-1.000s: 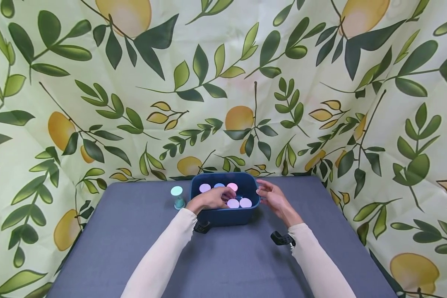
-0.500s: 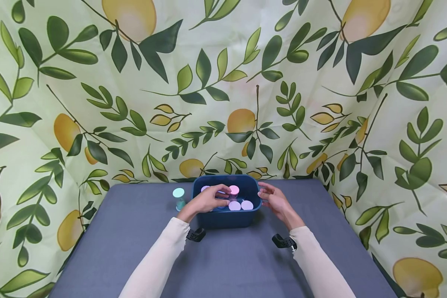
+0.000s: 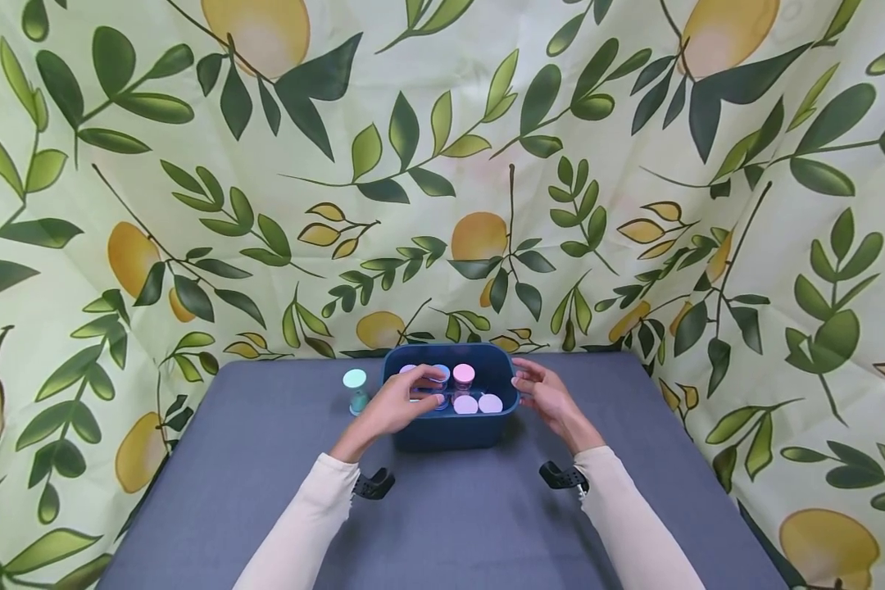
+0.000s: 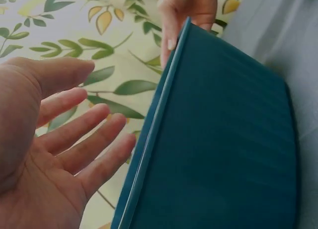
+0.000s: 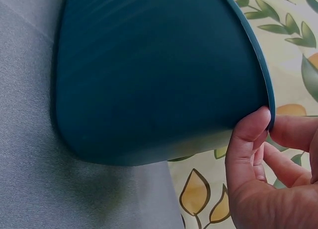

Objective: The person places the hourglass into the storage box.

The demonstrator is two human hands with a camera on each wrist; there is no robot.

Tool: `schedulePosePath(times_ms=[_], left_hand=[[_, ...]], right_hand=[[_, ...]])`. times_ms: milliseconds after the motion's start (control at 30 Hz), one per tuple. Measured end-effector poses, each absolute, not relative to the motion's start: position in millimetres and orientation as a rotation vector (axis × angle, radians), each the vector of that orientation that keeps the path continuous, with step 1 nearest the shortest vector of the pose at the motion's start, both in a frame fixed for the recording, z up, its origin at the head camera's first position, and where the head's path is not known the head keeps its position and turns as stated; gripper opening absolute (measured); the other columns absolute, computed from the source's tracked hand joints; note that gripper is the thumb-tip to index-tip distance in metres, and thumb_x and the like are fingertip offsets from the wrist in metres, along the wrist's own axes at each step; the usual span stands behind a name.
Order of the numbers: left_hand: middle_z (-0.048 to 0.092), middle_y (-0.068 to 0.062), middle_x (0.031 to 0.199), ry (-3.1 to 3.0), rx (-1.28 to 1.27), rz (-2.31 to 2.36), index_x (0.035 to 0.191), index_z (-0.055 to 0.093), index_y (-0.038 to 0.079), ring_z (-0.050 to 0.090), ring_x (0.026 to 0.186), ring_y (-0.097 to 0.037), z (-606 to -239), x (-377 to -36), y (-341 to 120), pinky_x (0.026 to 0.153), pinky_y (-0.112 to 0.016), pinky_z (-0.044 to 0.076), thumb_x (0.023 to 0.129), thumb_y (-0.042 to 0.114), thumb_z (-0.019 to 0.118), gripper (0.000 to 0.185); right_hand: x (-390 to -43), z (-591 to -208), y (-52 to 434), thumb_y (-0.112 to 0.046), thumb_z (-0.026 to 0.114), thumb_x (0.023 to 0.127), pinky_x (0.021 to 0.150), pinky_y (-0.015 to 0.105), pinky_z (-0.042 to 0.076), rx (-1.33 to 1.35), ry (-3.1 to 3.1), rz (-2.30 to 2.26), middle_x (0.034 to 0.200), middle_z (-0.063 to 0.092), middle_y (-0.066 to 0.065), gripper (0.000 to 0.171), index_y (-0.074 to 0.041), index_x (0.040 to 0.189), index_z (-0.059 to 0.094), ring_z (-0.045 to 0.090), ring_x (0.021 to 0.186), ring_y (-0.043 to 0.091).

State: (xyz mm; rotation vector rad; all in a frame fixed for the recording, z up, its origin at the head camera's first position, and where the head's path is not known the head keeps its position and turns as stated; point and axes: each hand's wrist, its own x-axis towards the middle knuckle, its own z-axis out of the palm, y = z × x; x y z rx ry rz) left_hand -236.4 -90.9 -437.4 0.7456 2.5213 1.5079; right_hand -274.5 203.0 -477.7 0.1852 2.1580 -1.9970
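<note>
A dark blue plastic bin (image 3: 450, 432) stands at the far middle of the grey table (image 3: 442, 516). Inside it stand several small jars with pastel lids, among them a pink lid (image 3: 463, 374) and two pale lilac lids (image 3: 465, 404). My left hand (image 3: 398, 403) hovers over the bin's front-left rim, empty, with its fingers spread and straight (image 4: 74, 139) beside the bin wall (image 4: 223, 139). My right hand (image 3: 542, 395) holds the bin's right rim, thumb (image 5: 251, 132) on the outer wall (image 5: 149, 80) and fingers over the edge.
One jar with a teal lid (image 3: 354, 388) stands on the table just left of the bin. A leaf-and-lemon patterned cloth (image 3: 442, 164) walls in the back and both sides of the table. Bare grey table surface lies in front of the bin.
My left hand has drawn back out of the bin, from among the jars to above the front-left rim, holding nothing. My right hand has stayed at the right rim.
</note>
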Motion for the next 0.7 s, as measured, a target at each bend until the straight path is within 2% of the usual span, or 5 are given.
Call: schedulePosePath(times_ms=[167, 400, 700], left_hand=[[0.062, -0.016, 0.128, 2.539, 0.711, 1.623, 0.124, 0.06, 0.006, 0.061, 0.12, -0.034, -436, -231, -99, 0.101, -0.049, 0.049, 0.091, 0.014, 0.067, 0.035], [0.066, -0.012, 0.122, 2.67, 0.677, 1.72, 0.125, 0.06, 0.003, 0.063, 0.114, -0.032, -437, -227, -119, 0.094, -0.038, 0.054, 0.091, 0.011, 0.069, 0.036], [0.061, -0.024, 0.126, 2.777, 0.518, 1.821, 0.127, 0.056, -0.005, 0.059, 0.117, -0.041, -425, -217, -145, 0.096, -0.053, 0.05, 0.09, 0.002, 0.066, 0.039]], right_hand=[[-275, -478, 205, -0.009, 0.057, 0.098, 0.071, 0.022, 0.053, 0.166, 2.135, -2.023, 0.11, 0.05, 0.001, 0.049, -0.013, 0.146, 0.046, 0.055, 0.089, 0.012], [-274, -480, 205, -0.008, 0.057, 0.098, 0.071, 0.023, 0.052, 0.159, 2.129, -2.014, 0.108, 0.05, 0.001, 0.05, -0.012, 0.147, 0.044, 0.054, 0.089, 0.012], [-277, -480, 205, -0.009, 0.057, 0.098, 0.071, 0.024, 0.052, 0.161, 2.138, -2.021, 0.11, 0.05, 0.001, 0.049, -0.014, 0.145, 0.046, 0.054, 0.09, 0.012]])
